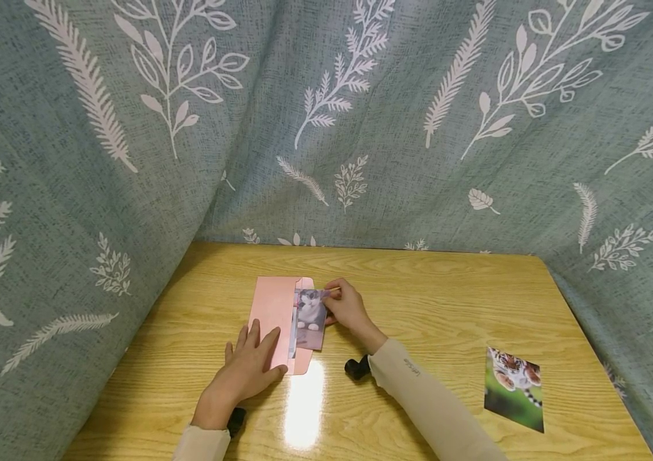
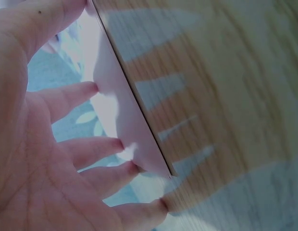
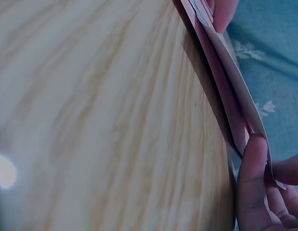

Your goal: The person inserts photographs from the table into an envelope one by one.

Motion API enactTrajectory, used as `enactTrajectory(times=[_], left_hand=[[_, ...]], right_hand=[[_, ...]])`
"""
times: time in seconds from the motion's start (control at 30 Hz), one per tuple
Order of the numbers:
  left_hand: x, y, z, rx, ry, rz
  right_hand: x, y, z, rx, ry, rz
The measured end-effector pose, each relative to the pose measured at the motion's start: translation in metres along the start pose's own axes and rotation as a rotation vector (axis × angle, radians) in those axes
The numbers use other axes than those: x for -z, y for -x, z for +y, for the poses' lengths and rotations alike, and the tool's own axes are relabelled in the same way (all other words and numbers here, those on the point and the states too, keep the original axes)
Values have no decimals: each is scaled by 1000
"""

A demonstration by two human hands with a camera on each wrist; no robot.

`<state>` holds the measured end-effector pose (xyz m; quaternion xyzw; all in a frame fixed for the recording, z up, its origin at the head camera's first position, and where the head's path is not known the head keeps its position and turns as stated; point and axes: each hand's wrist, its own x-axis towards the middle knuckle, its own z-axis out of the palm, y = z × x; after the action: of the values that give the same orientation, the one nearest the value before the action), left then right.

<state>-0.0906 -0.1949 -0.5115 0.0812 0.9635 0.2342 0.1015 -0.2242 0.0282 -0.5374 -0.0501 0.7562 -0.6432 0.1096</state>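
A pink envelope (image 1: 274,298) lies on the table with its open side and flap toward the right. My left hand (image 1: 246,368) rests flat on its lower part, fingers spread; in the left wrist view the fingertips (image 2: 117,143) touch the envelope's surface (image 2: 108,108). At the opening, a cat photo (image 1: 310,320) overlaps the flap, its left edge beside the mouth. My right hand (image 1: 351,310) pinches that photo's right edge between thumb and fingers. From the right wrist, the photo (image 3: 242,94) is seen edge-on, tilted up off the flap. Other card edges show inside the mouth.
A tiger photo (image 1: 511,390) lies flat on the wooden table (image 1: 419,288) at the right. Patterned green-blue curtains (image 1: 315,128) surround the table's back and sides. Dark wrist cameras sit under both wrists, and a bright reflection falls below the envelope.
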Motion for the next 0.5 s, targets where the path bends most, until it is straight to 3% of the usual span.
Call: enactTrajectory(times=[0.5], left_hand=[[-2,-2,-2,18,2,-17]], right_hand=[[-14,-6,-1,-2,37,-15]])
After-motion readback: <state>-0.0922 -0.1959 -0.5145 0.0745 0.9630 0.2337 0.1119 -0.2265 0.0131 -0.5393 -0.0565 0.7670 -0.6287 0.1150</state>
